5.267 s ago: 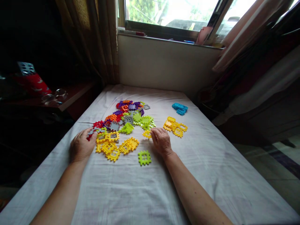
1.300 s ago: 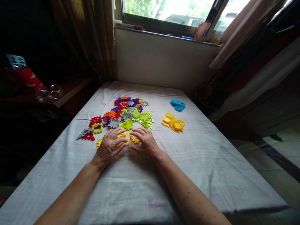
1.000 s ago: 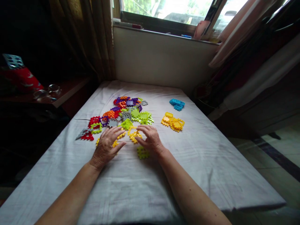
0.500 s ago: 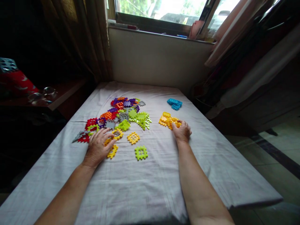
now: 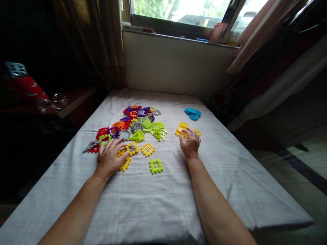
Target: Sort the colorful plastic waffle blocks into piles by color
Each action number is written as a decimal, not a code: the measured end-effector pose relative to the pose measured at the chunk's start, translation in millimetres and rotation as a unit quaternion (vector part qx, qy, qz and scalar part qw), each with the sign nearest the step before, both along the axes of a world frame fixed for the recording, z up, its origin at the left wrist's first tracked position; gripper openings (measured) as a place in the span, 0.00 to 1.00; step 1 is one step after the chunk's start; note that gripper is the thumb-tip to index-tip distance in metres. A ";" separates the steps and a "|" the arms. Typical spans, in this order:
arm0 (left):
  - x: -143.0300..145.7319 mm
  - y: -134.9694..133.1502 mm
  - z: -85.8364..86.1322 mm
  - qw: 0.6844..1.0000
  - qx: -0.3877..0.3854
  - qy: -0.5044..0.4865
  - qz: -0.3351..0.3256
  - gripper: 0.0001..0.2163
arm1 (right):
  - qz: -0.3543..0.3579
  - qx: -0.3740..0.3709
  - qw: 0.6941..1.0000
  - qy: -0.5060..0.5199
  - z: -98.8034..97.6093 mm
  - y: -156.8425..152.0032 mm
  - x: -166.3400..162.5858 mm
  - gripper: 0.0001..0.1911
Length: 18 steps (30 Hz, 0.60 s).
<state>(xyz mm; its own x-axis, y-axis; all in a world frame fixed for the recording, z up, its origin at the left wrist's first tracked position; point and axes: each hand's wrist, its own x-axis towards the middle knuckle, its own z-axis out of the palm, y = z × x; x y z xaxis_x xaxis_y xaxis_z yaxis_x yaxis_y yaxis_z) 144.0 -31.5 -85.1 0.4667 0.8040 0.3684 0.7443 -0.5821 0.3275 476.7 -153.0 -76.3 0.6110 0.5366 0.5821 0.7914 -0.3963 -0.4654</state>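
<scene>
My left hand lies low over a few yellow interlocking plastic tiles, its fingers stretched out and slightly apart. One yellow window-frame tile shows just past its fingertips, and another yellow tile sticks out below the thumb. My right hand is over the near side of a small yellow tile pile, fingers spread and partly covering it; I see nothing gripped. Between the hands lie a yellow window tile and a lime-green window tile.
A mixed heap of red, purple, orange, grey and green tiles spreads beyond my left hand. Blue tiles sit at the far right of the cloth-covered table. A side table with glasses stands left; a wall and window lie beyond.
My right hand has moved left across the yellow pile, uncovering tiles at its right end. My left hand stays over its yellow tiles. The whole view has shifted slightly.
</scene>
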 end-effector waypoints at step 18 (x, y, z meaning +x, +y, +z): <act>1.0 -4.4 3.4 1.000 0.003 0.021 -0.020 0.15 | 0.392 -0.219 0.891 -0.061 33.4 39.4 -125.0 0.17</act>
